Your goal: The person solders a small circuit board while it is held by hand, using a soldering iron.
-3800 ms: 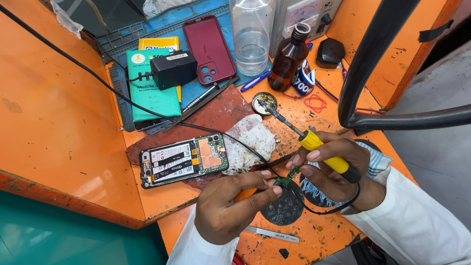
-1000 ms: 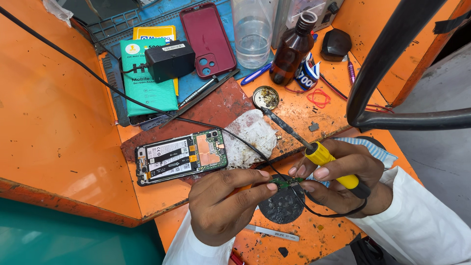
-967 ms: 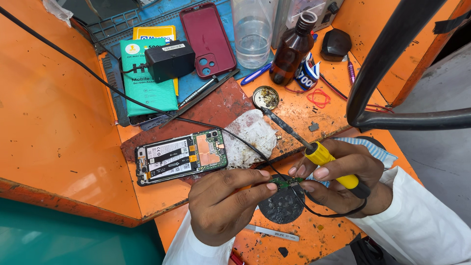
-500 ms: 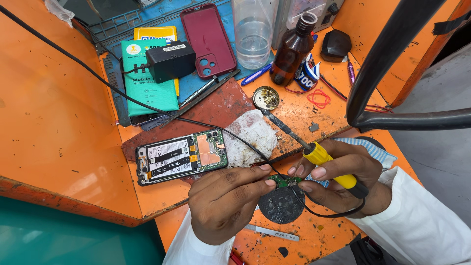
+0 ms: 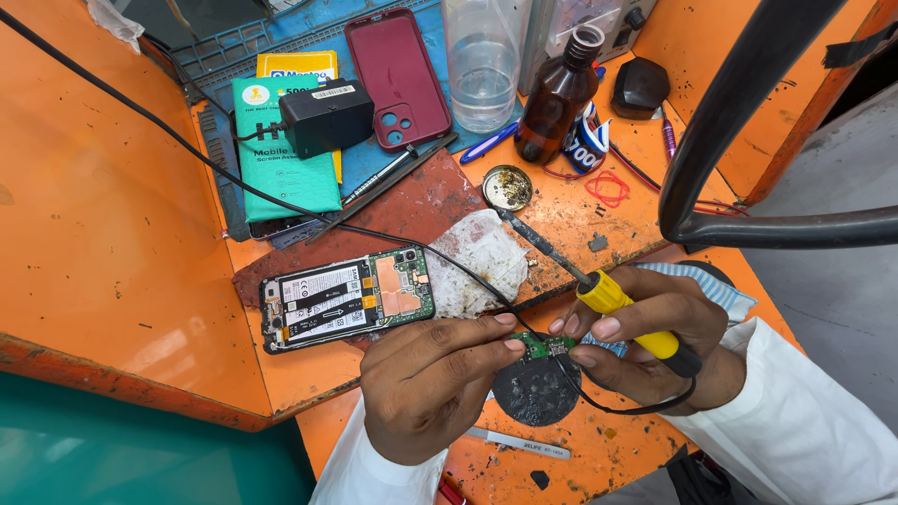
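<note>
Beside opened phone (image 5: 348,299), damp cloth (image 5: 479,259) — black cable (image 5: 281,201)

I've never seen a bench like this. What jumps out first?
Both hands meet at the near edge: the left hand and right hand pinch a small green circuit board, the right also gripping a yellow-handled soldering iron. Just left lies an opened phone on the orange bench.
</note>
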